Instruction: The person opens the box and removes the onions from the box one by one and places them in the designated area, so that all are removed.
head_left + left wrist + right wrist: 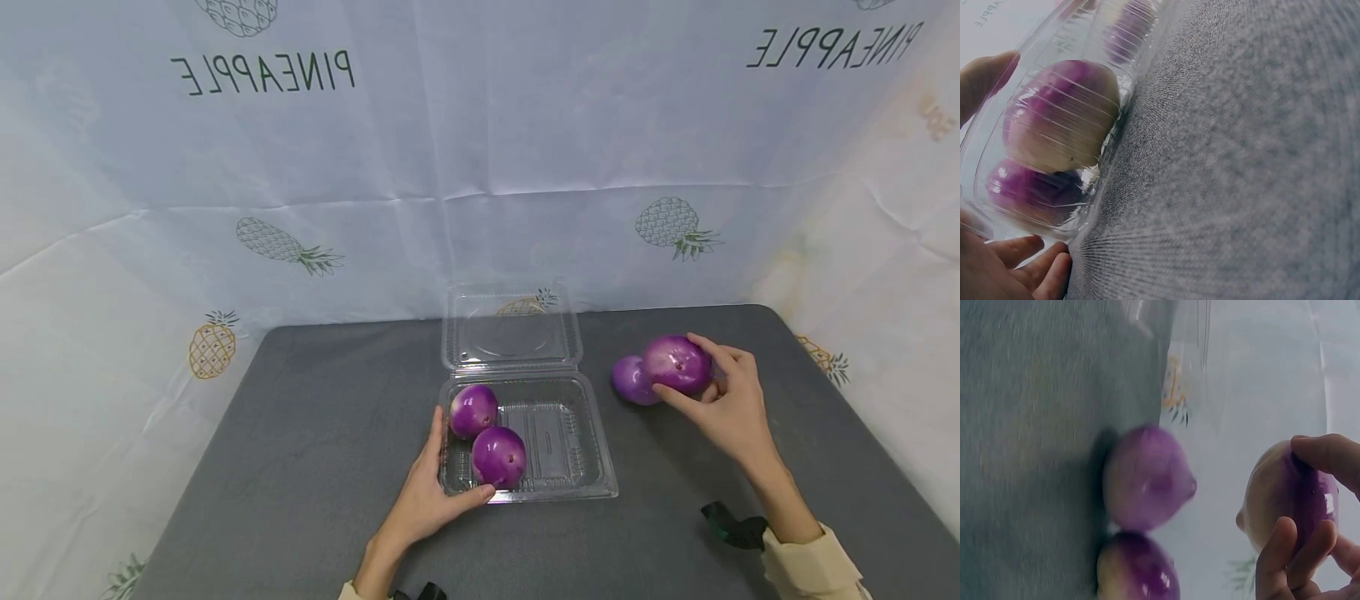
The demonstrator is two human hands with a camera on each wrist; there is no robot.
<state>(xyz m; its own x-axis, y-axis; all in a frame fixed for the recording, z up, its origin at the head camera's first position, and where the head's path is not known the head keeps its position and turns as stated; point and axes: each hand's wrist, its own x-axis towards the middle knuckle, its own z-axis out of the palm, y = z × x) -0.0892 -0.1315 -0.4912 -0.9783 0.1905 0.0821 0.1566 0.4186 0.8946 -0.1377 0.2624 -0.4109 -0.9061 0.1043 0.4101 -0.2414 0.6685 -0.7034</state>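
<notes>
Purple fruit (pixel 677 364) is grasped between the thumb and fingers of the right hand (pixel 731 408), raised over the counter (pixel 337 433) to the right of a clear container (pixel 555 442). The left hand (pixel 426 504) has its fingers spread, unclenched, against the container's near left corner, where a rear fruit (pixel 473 411) and a front fruit (pixel 499 457) lie together. The lid (pixel 512 329) is tipped back at the far side.

From the head, only one paler fruit (pixel 633 380) shows on the counter, partly covered by the held one; the right wrist view adds a second counter fruit (pixel 1138 569) just beside it, cut off by the lower edge. That view also reveals the held fruit's creamy side. The left wrist view shows pale undersides through the ridged plastic, which the head view hides; another purple shape at its top is too distorted to place.
</notes>
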